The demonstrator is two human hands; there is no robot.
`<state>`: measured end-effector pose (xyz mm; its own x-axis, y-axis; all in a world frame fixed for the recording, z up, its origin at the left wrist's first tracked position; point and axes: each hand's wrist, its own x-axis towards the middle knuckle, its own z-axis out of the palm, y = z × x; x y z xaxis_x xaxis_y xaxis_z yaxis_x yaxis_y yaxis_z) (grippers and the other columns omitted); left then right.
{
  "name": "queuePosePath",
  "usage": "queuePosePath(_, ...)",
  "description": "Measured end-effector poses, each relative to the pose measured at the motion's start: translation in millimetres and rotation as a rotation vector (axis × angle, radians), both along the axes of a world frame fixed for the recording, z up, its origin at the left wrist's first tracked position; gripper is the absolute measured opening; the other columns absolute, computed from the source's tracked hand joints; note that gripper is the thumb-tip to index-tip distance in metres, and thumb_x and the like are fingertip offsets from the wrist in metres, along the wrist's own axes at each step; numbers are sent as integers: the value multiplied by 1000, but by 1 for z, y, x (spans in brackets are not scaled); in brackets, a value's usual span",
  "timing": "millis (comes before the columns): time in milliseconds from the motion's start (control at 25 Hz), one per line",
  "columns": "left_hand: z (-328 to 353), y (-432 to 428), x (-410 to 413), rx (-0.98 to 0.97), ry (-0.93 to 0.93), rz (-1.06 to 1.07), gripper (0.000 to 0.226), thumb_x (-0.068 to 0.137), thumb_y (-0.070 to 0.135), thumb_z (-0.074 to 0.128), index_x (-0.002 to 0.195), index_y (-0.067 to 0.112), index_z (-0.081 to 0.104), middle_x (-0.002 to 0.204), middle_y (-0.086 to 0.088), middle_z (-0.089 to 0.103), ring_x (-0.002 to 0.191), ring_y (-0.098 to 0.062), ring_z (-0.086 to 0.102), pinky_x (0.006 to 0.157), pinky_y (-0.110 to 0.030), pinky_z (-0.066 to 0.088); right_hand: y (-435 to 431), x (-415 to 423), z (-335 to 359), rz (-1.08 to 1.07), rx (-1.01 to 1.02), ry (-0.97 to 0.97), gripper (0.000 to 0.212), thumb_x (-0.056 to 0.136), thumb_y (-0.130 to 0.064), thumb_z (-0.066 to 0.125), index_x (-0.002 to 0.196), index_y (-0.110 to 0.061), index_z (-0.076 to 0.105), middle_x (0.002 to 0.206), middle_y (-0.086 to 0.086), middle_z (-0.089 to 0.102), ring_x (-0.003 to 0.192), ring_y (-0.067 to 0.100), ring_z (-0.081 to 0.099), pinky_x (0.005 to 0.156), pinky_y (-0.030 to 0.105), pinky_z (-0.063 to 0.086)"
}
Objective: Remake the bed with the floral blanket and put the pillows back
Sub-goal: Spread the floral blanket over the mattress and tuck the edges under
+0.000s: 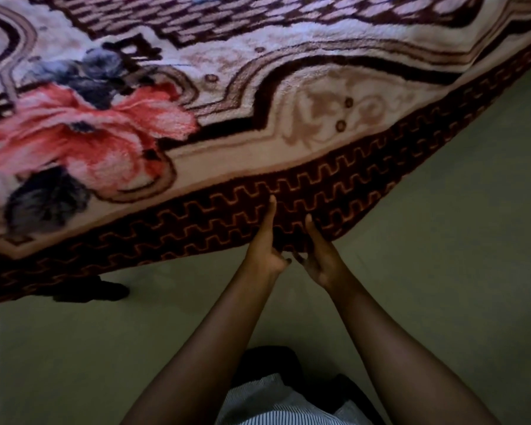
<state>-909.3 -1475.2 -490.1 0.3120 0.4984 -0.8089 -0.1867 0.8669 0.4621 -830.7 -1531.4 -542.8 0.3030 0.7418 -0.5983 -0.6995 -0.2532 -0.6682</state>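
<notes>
At its near edge, left hand [265,250] and right hand [319,260] pinch the maroon-bordered floral blanket [227,72].

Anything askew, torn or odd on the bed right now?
Only a small thing: the floral blanket bunches into a fold in its dark red border, between the left hand and right hand that grip the hem. Elsewhere it lies smooth, with no tear or stain visible.

Most fingers [301,259] under blanket [215,219] hem
</notes>
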Motion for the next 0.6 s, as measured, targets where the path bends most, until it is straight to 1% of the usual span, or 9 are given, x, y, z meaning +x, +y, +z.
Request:
queuePosePath(80, -8, 0, 2, 44, 44, 31, 68, 79, 50, 65, 134, 16, 45, 138, -8, 50, 126, -23, 47, 102, -43, 38, -2, 5, 0, -2, 41, 64, 74, 58, -64, 72, 120, -28, 55, 124, -3, 63, 116, 16, 57, 90, 31, 47)
queuePosePath(120, -13, -3, 1, 100, 28, 45, 59, 81, 45, 64, 132, 18, 48, 134, -6, 53, 120, -22, 51, 95, -39, 43, -1, 7, 2, -17, 49, 81, 80, 56, -66, 73, 124, -28, 54, 127, -2, 61, 116, 16, 57, 91, 32, 48)
queuePosePath(160, -19, -5, -1, 161, 2, 37, 52, 83, 42, 63, 128, 21, 50, 132, -4, 55, 117, -20, 53, 92, -37, 43, -1, 9, 2, -31, 41, 82, 76, 60, -64, 71, 124, -28, 53, 129, -2, 59, 116, 15, 56, 91, 32, 47)
queuePosePath(200, -25, -8, -5, 206, -34, 13, 48, 82, 41, 61, 126, 24, 52, 131, -2, 57, 117, -19, 53, 93, -36, 42, -1, 9, 3, -47, 21, 86, 64, 68, -60, 67, 122, -29, 53, 130, -1, 57, 116, 15, 55, 91, 33, 47)
queuePosePath(280, -34, -10, -15, 243, -90, -62, 50, 78, 44, 58, 125, 26, 54, 130, 0, 58, 119, -18, 53, 98, -37, 40, -4, 6, 1, -105, -23, 133, 41, 83, -46, 60, 120, -28, 53, 127, 2, 57, 114, 17, 55, 92, 35, 48)
queuePosePath(360, -39, -8, -21, 250, -124, -110, 50, 77, 46, 55, 124, 27, 55, 130, 1, 58, 120, -17, 53, 99, -38, 40, -5, -2, 0, -185, 5, 209, 41, 89, -37, 56, 128, -23, 51, 123, 3, 59, 113, 19, 56, 91, 34, 49)
queuePosePath(440, -38, -8, -20, 256, -144, -120, 46, 82, 45, 52, 123, 25, 57, 129, -1, 59, 119, -18, 54, 99, -40, 42, 0, -12, 6, -170, 44, 200, 39, 91, -35, 54, 127, -21, 52, 121, 3, 63, 110, 19, 59, 88, 33, 50)
queuePosePath(520, -34, -8, -17, 234, -43, -115, 43, 89, 45, 48, 123, 20, 56, 126, -3, 59, 120, -22, 52, 102, -44, 41, 11, -16, 7, -120, 38, 114, 35, 92, -33, 55, 123, -17, 56, 120, 6, 64, 105, 20, 64, 81, 31, 53)
queuePosePath(600, -16, -7, -21, 98, 147, -177, 47, 90, 53, 45, 119, 17, 52, 122, -5, 56, 114, -25, 53, 95, -43, 44, 24, -12, 10, -117, -28, 5, 29, 92, -29, 56, 117, -16, 58, 123, 9, 62, 101, 20, 64, 78, 30, 52)
